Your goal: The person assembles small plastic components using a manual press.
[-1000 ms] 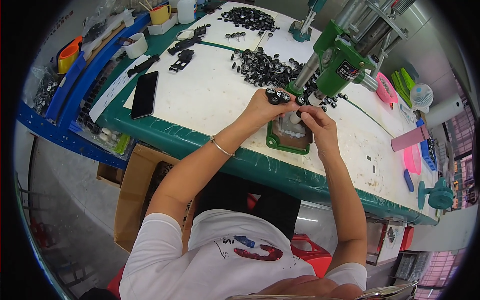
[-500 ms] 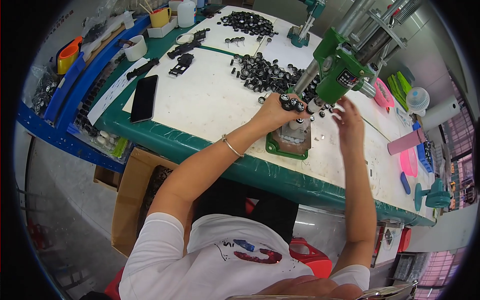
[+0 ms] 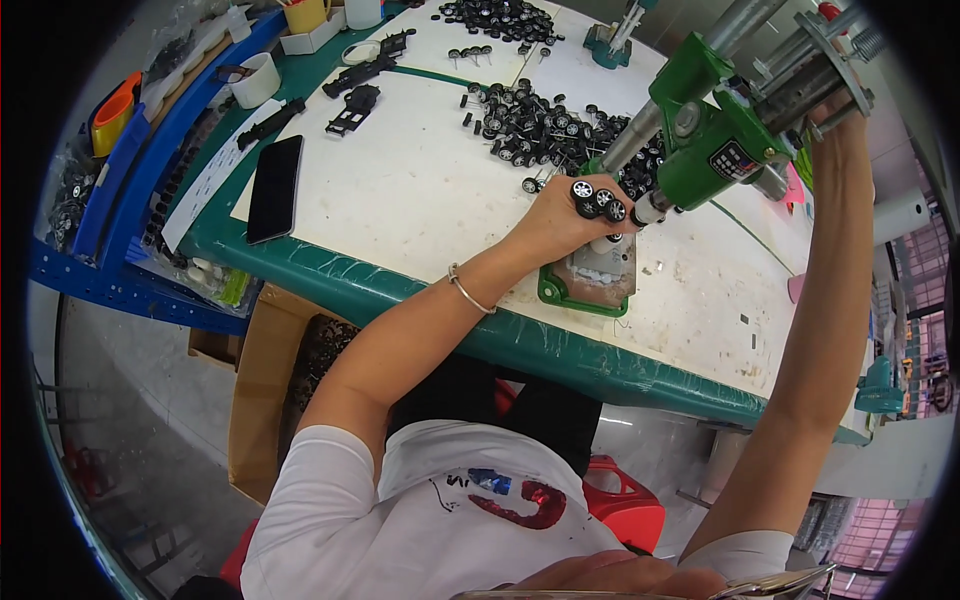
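Note:
My left hand (image 3: 565, 215) is closed on several small toy wheels (image 3: 598, 202), black with silver hubs, at the foot of a green hand press (image 3: 705, 140). Right beside its fingertips is the press's metal ram (image 3: 648, 208). Below the hand lies the green-edged press base (image 3: 590, 298); a wheel partly shows between hand and base. My right hand (image 3: 838, 108) is raised high at the right, against the round metal plate and rods on the press's side. Its fingers are hidden there, so its grip cannot be made out.
Behind the press lies a heap of wheels on axles (image 3: 545, 125), with another wheel pile (image 3: 500, 20) farther back. Black toy chassis (image 3: 355, 108) and a phone (image 3: 275, 188) lie left on the white tabletop (image 3: 400, 190). A cardboard box (image 3: 262, 400) stands below the green table edge.
My right hand has gone from beside the ram up and right to the press's side. The left hand stays at the ram with its wheels. The whole view has shifted slightly.

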`<state>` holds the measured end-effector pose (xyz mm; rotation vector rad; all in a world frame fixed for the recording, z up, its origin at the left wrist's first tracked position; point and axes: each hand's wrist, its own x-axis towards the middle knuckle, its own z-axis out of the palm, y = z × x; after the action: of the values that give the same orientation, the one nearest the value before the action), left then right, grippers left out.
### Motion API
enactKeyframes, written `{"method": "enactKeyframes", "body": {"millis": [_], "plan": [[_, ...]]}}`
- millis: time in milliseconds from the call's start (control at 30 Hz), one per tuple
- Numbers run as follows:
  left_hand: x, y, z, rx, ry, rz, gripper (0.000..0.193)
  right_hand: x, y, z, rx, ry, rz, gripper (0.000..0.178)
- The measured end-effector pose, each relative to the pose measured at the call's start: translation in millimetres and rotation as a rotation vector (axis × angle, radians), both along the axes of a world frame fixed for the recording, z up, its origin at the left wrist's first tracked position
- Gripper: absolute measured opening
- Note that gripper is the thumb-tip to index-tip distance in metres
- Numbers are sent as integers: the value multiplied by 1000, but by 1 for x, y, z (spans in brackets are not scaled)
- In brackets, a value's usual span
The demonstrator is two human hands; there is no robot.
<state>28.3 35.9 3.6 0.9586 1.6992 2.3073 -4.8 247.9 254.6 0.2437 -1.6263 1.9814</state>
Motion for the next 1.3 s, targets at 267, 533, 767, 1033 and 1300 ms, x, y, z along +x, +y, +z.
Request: {"method": "enactKeyframes", "body": {"millis": [267, 533, 767, 1033, 1300], "plan": [[3, -4, -2, 5, -27, 5, 16, 13, 8, -6, 32, 244, 121, 16], [5, -3, -1, 10, 25, 38, 17, 25, -5, -4, 48, 236, -8, 15], [6, -3, 0, 10, 48, 27, 17, 23, -7, -6, 59, 245, -104, 18], [7, -5, 4, -81, 16, 65, 15, 92, -19, -25, 118, 575, 77, 21], [6, -3, 1, -25, -7, -5, 15, 96, -60, -33, 124, 608, -296, 23]]}}
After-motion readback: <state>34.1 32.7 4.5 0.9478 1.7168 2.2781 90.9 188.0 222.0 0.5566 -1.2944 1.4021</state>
